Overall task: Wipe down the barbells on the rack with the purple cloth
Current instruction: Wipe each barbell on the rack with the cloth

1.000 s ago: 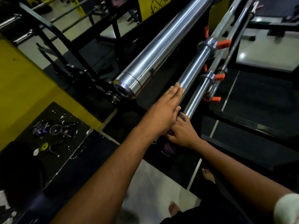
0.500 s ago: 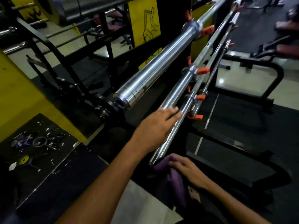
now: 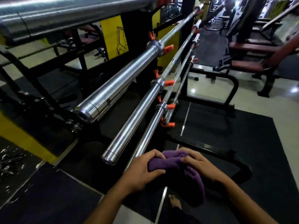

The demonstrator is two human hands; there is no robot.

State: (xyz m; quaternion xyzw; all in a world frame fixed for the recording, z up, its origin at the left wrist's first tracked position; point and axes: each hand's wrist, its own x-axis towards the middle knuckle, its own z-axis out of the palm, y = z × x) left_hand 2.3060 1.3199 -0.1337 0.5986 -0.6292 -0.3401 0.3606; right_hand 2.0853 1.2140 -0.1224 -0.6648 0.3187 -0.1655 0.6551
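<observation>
**A gym floor with mats, benches and yellow panels**

The floor (image 3: pixel 252 101) is of pale glossy tiles, and small bright spots of light reflect on it at the right. Black rubber mats (image 3: pixel 239 143) cover much of the near and middle part. At the far right stand benches with dark red padding (image 3: pixel 247 47) on black frames. A yellow panel with a black drawing (image 3: pixel 115 38) stands at the far left of centre. At the near left there is a yellow surface (image 3: pixel 24 139).
</observation>
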